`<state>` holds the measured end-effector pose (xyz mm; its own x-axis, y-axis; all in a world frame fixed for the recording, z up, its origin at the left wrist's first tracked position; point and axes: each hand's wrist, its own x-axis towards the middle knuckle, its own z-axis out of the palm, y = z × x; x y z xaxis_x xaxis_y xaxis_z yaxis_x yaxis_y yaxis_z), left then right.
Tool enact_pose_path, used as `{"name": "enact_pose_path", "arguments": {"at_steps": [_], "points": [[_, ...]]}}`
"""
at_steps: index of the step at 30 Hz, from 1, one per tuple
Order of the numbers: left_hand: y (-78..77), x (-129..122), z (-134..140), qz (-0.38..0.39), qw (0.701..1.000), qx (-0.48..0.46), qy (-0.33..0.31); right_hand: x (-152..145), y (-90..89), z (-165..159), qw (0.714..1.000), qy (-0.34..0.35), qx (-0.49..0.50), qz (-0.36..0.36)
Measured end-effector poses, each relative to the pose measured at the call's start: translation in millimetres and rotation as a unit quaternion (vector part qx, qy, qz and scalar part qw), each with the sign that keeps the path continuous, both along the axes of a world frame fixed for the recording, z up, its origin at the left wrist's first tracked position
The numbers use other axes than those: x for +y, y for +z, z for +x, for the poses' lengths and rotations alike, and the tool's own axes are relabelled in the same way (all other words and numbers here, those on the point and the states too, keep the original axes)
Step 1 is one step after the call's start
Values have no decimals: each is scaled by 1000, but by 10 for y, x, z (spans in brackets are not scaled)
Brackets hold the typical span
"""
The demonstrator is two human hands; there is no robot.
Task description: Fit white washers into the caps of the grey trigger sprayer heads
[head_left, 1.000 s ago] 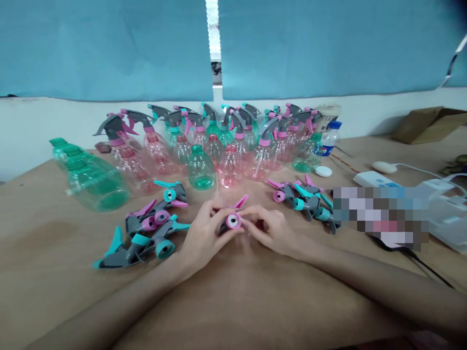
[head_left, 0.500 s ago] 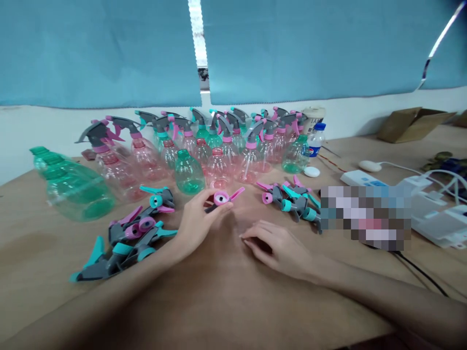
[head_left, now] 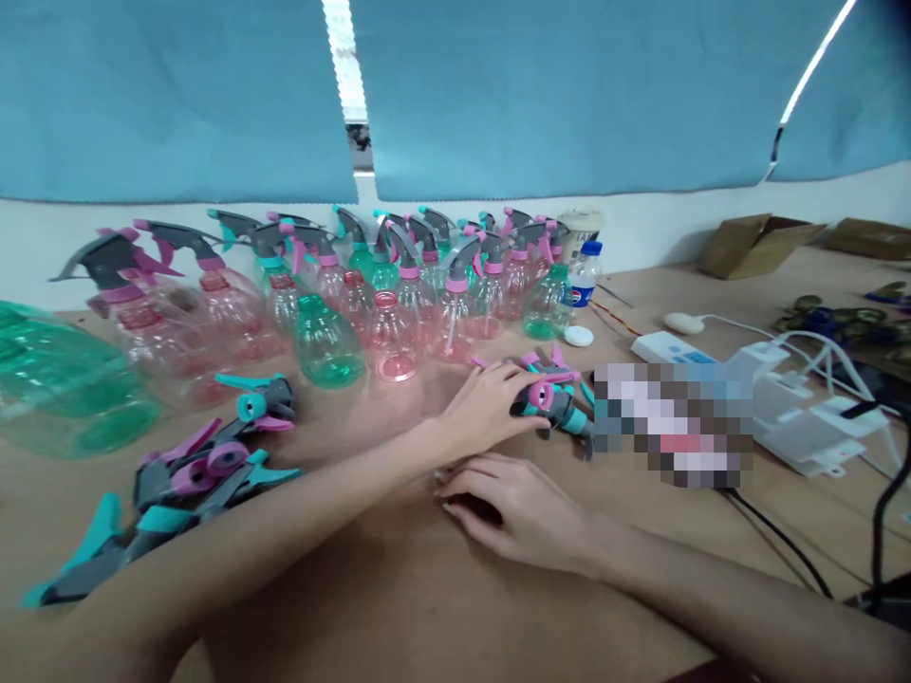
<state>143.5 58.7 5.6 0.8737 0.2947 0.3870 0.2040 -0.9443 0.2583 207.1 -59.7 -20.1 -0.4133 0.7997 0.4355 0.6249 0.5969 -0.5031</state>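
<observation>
My left hand [head_left: 488, 408] reaches across to the right-hand pile, its fingers closed around a grey spray trigger head with a pink collar [head_left: 542, 395]. That collar's opening faces me. Against the fingers lie more trigger heads, one with a turquoise collar [head_left: 573, 419]. Just below the left wrist, my right hand [head_left: 523, 507] rests on the table, fingers curled and tips pinched together; what they hold, if anything, is too small to make out. On the left, beyond my left forearm, is another pile of grey, pink and turquoise trigger heads [head_left: 228, 457].
Behind the hands stand several pink bottles [head_left: 395, 337] and green bottles [head_left: 328, 346], many with trigger heads on. A blue-capped drink bottle [head_left: 584, 275], white round lid [head_left: 579, 336], power strip [head_left: 673, 356] with cables, and cardboard box [head_left: 754, 247] are at the right.
My left hand has carried the pink-collared trigger head rightward from the middle to the right-hand pile. My right hand keeps its curled pose. The view has turned slightly right.
</observation>
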Motion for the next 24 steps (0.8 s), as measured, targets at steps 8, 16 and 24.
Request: {"name": "enact_pose_path", "arguments": {"at_steps": [8,16,24], "points": [[220,-98,-548,-24,996,73,44,-34,-33,62,999,-24,14,-20],[425,-336,-1811,-12,974,135,180,-56,-69,109,999,-20,-27,-20],[457,-471,-2901,-34,936,67,344,4,-115,54,993,-30,-114,19]]}}
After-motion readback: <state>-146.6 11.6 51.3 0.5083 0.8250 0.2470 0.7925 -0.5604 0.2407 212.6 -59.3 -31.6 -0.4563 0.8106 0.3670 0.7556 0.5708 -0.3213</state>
